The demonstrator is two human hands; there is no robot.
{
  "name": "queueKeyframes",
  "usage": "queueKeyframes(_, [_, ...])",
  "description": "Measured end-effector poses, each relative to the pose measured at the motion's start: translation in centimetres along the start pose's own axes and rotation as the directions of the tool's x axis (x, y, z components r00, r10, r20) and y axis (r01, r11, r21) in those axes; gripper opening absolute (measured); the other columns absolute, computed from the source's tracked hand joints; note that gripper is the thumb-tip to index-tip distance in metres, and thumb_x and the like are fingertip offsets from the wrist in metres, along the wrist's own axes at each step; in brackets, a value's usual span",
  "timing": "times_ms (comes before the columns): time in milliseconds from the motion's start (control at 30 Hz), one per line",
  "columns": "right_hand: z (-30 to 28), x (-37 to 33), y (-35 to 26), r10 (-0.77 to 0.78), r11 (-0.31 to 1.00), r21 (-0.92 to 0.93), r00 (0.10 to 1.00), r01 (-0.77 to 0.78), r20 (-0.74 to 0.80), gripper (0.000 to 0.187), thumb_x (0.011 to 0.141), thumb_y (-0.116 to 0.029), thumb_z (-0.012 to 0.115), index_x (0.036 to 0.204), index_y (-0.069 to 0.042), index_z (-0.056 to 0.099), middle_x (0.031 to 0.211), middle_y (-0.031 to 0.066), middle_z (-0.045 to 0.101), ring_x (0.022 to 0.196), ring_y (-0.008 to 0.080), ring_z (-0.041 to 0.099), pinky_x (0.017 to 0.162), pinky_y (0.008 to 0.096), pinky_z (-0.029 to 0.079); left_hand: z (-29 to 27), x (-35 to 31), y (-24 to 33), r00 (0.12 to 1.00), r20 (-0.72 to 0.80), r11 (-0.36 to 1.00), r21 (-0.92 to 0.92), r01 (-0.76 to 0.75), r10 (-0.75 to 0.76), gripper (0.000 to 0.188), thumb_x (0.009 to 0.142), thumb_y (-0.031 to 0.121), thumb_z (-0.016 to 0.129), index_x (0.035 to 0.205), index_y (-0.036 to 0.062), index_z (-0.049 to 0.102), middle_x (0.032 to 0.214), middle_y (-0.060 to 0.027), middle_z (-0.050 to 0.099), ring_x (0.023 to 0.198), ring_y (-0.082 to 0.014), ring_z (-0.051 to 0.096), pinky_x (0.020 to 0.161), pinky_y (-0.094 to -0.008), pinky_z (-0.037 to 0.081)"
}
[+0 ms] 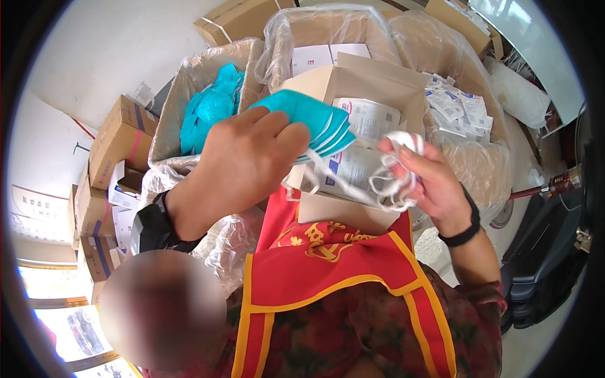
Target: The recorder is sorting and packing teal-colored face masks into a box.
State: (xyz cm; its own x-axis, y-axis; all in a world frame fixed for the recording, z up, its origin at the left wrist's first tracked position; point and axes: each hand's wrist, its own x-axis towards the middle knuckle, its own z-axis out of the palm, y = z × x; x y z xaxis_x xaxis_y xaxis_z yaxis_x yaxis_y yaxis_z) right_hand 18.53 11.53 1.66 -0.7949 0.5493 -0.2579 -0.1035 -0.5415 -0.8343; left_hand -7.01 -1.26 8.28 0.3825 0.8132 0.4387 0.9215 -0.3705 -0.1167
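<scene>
My left hand (242, 167) is shut on a stack of teal folded face masks (315, 120), held up over an open cardboard carton (378, 79). White elastic straps (353, 186) hang from the stack and run across to my right hand (435, 183), whose fingers pinch a bunched loop of them. A dark band sits on each wrist. Flat white packets (368, 116) lie inside the carton just behind the masks. A red vest with yellow trim (328, 271) over a flowered garment fills the lower middle.
A plastic-lined box at the left holds more teal masks (211, 104). Another lined box at the right holds several small white sachets (457, 107). Stacked cardboard boxes (120, 138) stand at far left. A black case (542, 252) sits at the right edge.
</scene>
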Motion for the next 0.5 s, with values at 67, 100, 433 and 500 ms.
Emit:
queueKeyframes(67, [0.4,1.9,0.7,-0.017,0.991,0.137,0.992,0.001,0.121,0.031,0.095,-0.019,0.059,0.12,-0.002,0.057,0.075,-0.002,0.058,0.05,-0.0005,0.042,0.041,0.0156,0.03,0.3,0.8,0.1,1.0,-0.012,0.999,0.028,-0.017,0.017,0.027,0.061,0.006,0.07,0.076,0.0081,0.047,0.069,-0.008,0.048,0.065,-0.0276,0.054,0.053,-0.039,0.044])
queueKeyframes(100, [0.3,2.6,1.5,-0.023,0.99,0.14,0.993,0.006,0.117,0.031,0.095,-0.019,0.059,0.12,-0.002,0.057,0.075,-0.002,0.058,0.05,-0.0005,0.042,0.041,0.0156,0.03,0.5,1.3,0.4,0.999,-0.024,0.998,0.053,-0.032,0.033,0.026,0.061,0.005,0.069,0.076,0.0084,0.048,0.069,-0.0077,0.049,0.065,-0.0273,0.055,0.053,-0.0385,0.045])
queueKeyframes(433, [4.3,0.3,1.1,-0.001,0.987,-0.151,0.947,0.052,0.321,0.021,0.09,-0.011,0.066,0.11,-0.006,0.063,0.091,-0.0028,0.063,0.083,0.0029,0.056,0.073,0.0214,0.045,2.1,1.4,1.2,0.988,0.147,0.998,0.021,0.055,-0.057,0.023,0.065,0.009,0.07,0.081,0.0088,0.053,0.074,-0.0076,0.056,0.072,-0.028,0.061,0.059,-0.0389,0.048])
queueKeyframes(500, [5.4,0.1,1.1,-0.225,0.955,-0.128,0.935,0.267,0.273,0.021,0.091,-0.011,0.065,0.111,-0.006,0.062,0.09,-0.0027,0.063,0.081,0.0025,0.056,0.071,0.0209,0.045,2.6,1.1,2.1,0.961,0.261,0.989,-0.086,0.121,-0.095,0.026,0.065,0.012,0.072,0.083,0.0086,0.054,0.076,-0.0087,0.059,0.076,-0.0293,0.062,0.061,-0.0408,0.049])
